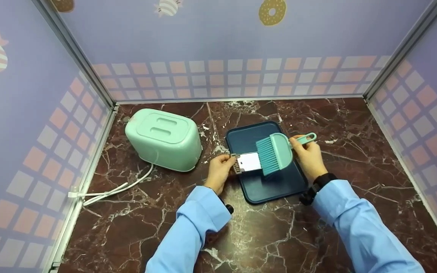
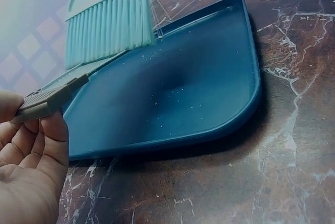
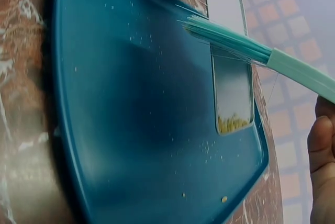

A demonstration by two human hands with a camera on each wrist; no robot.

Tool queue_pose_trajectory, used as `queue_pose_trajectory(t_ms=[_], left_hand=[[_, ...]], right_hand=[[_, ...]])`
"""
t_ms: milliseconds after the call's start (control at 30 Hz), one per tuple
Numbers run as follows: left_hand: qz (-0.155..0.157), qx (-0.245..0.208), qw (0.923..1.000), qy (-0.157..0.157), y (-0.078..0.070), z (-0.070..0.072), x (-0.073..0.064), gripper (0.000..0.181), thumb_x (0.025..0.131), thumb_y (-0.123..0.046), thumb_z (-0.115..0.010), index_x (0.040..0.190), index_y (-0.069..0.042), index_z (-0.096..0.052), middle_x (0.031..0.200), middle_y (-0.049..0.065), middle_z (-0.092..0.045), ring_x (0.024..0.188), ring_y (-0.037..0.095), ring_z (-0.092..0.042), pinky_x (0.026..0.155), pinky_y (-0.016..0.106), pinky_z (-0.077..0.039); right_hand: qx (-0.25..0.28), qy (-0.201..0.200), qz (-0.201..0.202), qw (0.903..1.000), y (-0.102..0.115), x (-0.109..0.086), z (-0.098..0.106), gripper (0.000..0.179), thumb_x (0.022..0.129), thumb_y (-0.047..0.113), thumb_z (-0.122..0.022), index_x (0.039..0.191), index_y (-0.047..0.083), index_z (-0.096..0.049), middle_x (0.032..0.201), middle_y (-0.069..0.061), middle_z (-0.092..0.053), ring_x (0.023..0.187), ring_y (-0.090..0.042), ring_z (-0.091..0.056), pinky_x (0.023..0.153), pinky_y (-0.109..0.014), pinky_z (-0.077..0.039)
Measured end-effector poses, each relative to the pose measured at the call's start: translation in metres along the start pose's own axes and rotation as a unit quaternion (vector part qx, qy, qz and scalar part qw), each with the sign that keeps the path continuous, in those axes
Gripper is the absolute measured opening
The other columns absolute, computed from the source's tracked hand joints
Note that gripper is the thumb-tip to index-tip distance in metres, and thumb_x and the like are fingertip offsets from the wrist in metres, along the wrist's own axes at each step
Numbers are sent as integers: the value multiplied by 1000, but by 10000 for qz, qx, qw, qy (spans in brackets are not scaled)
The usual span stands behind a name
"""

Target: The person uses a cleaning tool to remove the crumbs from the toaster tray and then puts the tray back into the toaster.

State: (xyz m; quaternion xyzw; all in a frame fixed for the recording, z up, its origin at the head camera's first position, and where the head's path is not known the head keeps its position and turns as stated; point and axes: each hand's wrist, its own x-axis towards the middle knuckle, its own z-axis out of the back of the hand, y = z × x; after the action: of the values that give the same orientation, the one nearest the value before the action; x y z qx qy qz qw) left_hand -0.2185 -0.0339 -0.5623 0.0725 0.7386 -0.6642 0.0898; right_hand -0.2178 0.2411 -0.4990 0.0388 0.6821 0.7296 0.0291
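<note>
Left fingers (image 2: 54,132) pinch the narrow tray (image 1: 249,162), right fingers (image 3: 320,139) grip the brush (image 1: 275,153); hard flicking could scatter crumbs (image 3: 233,124) past the blue tray (image 1: 271,189).

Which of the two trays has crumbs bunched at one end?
The narrow tray pinched in the left hand: yellow crumbs cluster at the end away from that hand. The larger blue tray shows only scattered specks.
</note>
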Motion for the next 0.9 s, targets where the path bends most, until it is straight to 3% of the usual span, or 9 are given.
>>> queue_pose_trajectory(t_ms=[233, 467, 700, 900], left_hand=[[-96, 287, 9995, -43, 1, 3, 2, 20, 100, -12, -64, 109, 5, -70, 95, 5, -65, 83, 14, -55, 73, 26, -46], [-26, 232, 9997, -3, 1, 6, 1, 20, 102, -12, -63, 112, 4, -69, 93, 5, -64, 78, 14, -54, 72, 29, -46], [-64, 150, 9999, 12, 1, 8, 2, 17, 102, -11, -62, 108, 4, -69, 85, 1, -60, 72, 13, -51, 70, 33, -46], [-31, 105, 9999, -13, 0, 10, 2, 19, 102, -11, -62, 110, 4, -69, 81, 0, -61, 67, 11, -52, 67, 32, -46]], right_hand=[[-158, -83, -161, 9997, -1, 3, 11, 44, 105, 26, -60, 132, -9, -56, 100, -13, -67, 78, -14, -69, 66, -27, -58], [-433, -157, -182, 9988, 0, 4, 19, 48, 106, 28, -58, 136, -10, -54, 109, -17, -65, 83, -15, -69, 71, -27, -59], [-1096, -105, 82, 9939, 4, 5, 29, 45, 108, 27, -55, 134, -10, -56, 114, -29, -63, 83, -14, -69, 71, -24, -58], [-1007, -270, 66, 9945, 6, 6, 34, 46, 107, 26, -56, 135, -11, -55, 113, -26, -63, 83, -14, -69, 72, -25, -58]])
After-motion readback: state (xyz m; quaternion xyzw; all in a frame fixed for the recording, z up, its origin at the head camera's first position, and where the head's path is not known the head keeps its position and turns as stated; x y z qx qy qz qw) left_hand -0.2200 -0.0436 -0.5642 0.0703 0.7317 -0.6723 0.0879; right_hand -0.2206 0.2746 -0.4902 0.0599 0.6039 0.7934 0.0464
